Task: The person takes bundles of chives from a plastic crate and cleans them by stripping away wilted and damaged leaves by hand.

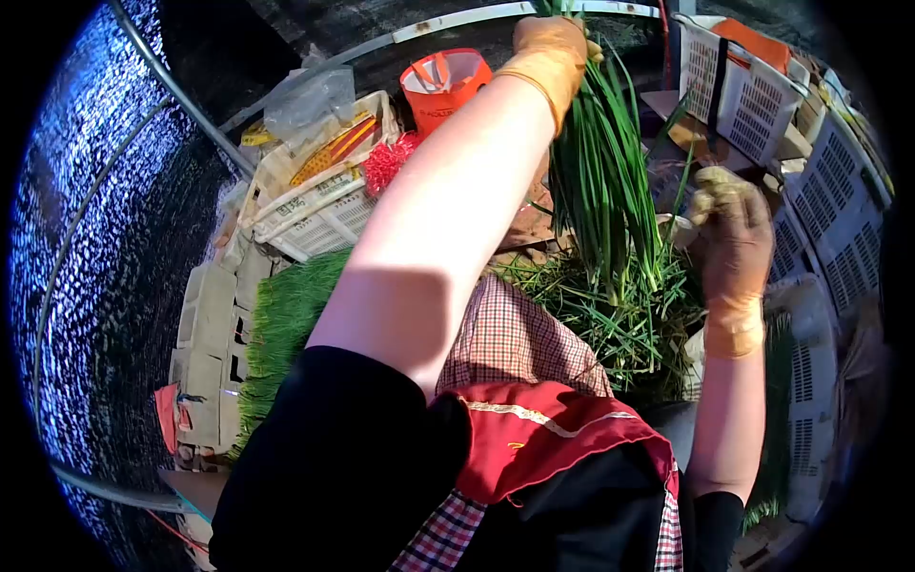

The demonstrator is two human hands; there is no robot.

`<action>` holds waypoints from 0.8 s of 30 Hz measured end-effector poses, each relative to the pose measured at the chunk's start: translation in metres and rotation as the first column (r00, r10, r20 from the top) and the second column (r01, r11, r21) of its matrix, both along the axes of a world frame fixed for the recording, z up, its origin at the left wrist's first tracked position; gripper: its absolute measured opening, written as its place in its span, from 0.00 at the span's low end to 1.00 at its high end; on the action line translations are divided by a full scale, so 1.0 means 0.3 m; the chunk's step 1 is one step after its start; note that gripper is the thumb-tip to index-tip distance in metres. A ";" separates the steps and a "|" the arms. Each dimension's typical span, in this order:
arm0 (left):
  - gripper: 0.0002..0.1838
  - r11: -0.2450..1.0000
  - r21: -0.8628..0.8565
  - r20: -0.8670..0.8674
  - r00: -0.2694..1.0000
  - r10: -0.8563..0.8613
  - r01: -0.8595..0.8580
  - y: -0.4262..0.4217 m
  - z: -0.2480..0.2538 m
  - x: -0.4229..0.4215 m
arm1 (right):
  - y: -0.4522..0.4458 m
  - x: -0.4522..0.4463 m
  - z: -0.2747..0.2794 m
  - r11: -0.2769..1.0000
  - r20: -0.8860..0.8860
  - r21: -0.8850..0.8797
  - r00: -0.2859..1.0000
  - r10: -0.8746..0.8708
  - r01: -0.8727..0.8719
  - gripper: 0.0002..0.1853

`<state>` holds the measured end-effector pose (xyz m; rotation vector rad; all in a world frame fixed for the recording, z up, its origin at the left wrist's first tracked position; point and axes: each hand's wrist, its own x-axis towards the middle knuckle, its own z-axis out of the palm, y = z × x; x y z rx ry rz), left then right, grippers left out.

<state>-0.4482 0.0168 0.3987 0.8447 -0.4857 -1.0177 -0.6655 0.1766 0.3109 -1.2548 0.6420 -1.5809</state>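
Your left hand (pixel 551 59) clenches the leafy bunch (pixel 602 172) at its far end; the long axis runs back toward your apron (pixel 562 429). Your right hand (pixel 737 243), farther off, curls beside it; I cannot tell whether it holds anything.

Left hand (pixel 551 55), gloved in orange: closed around the upper part of the chive bunch (pixel 602 162). Leaves hang over the heap of cut leaves (pixel 634 329). Right hand (pixel 734 229), gloved: raised to the right of the bunch, fingers bent, apart from it. Left white crate (pixel 329 229): clear plastic bag (pixel 310 100) at the far left corner, red shredded tinsel (pixel 386 164) at the right edge. Red carrier bag (pixel 443 91): beyond the tinsel
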 end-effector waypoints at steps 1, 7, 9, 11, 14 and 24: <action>0.12 1.000 0.029 0.135 0.991 0.005 -0.009 0.046 0.013 -0.024 | -0.031 -0.036 0.004 0.998 0.173 0.048 0.985 0.025 -0.034 0.05; 0.14 0.997 0.031 0.677 0.736 0.027 -0.065 0.264 -0.014 -0.194 | -0.177 -0.032 -0.166 0.999 -0.317 0.050 0.948 0.025 -0.010 0.64; 0.16 0.995 -0.013 0.745 0.663 0.076 -0.100 0.242 -0.092 -0.243 | -0.181 0.017 -0.108 0.993 -0.308 -0.078 0.949 0.062 -0.091 0.67; 0.13 0.994 -0.020 0.706 0.703 0.088 -0.105 0.264 -0.139 -0.317 | -0.199 0.093 -0.094 0.932 -0.232 -0.250 0.951 0.204 -0.261 0.59; 0.16 0.990 0.132 0.553 0.832 -0.040 -0.040 0.306 -0.149 -0.384 | -0.226 0.098 -0.110 0.977 -0.749 -0.207 0.633 -0.196 0.057 0.23; 0.12 0.727 0.213 0.597 0.502 -0.625 0.652 0.513 -0.112 -0.148 | -0.160 0.075 0.047 0.727 -0.545 0.152 0.557 0.627 -0.670 0.22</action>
